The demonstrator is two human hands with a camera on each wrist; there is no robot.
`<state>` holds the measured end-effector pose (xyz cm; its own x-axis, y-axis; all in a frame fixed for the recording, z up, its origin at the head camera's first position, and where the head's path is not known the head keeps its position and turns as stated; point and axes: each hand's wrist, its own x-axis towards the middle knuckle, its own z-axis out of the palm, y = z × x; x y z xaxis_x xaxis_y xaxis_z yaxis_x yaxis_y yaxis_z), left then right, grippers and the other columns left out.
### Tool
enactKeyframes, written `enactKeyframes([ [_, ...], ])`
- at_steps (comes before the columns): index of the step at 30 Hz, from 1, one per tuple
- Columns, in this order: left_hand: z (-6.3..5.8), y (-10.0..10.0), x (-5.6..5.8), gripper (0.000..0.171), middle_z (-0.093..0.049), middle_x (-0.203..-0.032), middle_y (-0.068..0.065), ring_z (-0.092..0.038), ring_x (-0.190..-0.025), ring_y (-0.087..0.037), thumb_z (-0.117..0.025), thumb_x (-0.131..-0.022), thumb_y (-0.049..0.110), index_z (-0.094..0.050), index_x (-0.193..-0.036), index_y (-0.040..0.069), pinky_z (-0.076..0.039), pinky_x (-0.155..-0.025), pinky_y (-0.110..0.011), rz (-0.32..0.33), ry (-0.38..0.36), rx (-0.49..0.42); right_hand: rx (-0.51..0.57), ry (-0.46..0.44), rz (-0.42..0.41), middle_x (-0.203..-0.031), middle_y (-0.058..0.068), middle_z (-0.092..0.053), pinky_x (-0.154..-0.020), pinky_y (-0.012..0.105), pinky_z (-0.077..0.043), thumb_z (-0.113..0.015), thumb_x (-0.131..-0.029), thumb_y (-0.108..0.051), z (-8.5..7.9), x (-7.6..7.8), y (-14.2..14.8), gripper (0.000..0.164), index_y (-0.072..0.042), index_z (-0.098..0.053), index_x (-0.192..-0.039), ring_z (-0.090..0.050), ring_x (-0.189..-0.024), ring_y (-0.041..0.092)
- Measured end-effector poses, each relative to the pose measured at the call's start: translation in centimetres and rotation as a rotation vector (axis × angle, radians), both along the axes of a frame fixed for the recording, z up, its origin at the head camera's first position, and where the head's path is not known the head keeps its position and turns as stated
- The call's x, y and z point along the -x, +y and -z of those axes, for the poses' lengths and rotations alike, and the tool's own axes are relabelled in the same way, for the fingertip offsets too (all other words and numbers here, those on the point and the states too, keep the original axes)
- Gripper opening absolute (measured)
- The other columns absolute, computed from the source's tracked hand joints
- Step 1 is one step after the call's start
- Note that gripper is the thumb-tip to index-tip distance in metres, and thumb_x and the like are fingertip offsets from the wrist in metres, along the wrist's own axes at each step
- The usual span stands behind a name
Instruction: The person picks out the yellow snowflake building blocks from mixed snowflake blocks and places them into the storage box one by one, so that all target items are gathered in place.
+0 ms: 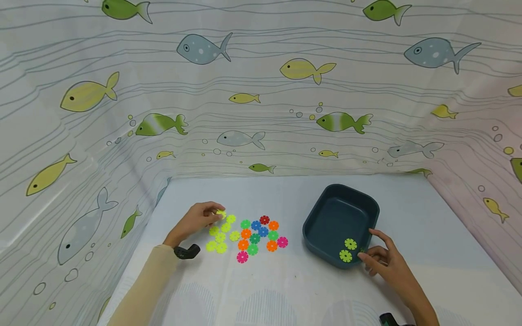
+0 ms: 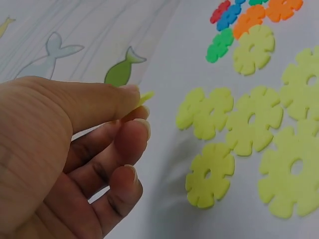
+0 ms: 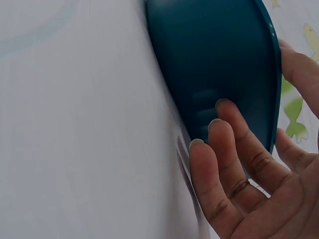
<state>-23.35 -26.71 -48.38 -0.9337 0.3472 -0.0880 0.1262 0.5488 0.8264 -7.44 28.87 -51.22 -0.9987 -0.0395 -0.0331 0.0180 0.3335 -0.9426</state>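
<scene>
Between thumb and fingertip, my left hand (image 1: 197, 218) pinches a yellow flower-shaped disc (image 2: 146, 97), seen almost edge-on in the left wrist view. Several more yellow discs (image 2: 253, 121) lie on the table just beside that hand. My right hand (image 1: 386, 263) holds the near right corner of a dark blue tub (image 1: 338, 217). Its thumb and index finger are at the rim, and the other fingers (image 3: 222, 142) are curled against the outer wall. Inside the tub lie two yellow-green discs (image 1: 345, 256); something green by the thumb is mostly hidden.
To the right of the yellow discs, several orange, blue, green, red and pink flower-shaped discs (image 1: 263, 232) lie in a loose group. A white cloth covers the table (image 1: 302, 290). Fish-patterned sheeting (image 1: 261, 117) stands around the back and sides.
</scene>
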Motion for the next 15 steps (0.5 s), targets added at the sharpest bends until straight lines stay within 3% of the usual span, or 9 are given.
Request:
enactKeyframes([
  [15,-1.1,2.2,0.0,0.023,-0.067,-0.100,-0.006,-0.060,-0.075,-0.027,-0.071,-0.100,0.025,-0.072,-0.121,0.019,-0.052,-0.067,-0.030,0.058,0.060,0.024,-0.010,-0.015,0.012,-0.104,0.018,-0.068,-0.065,0.039,-0.058,-0.073,-0.098,-0.027,0.0,0.0,0.0,0.083,-0.014,-0.019,-0.161,-0.069,-0.079,0.030],
])
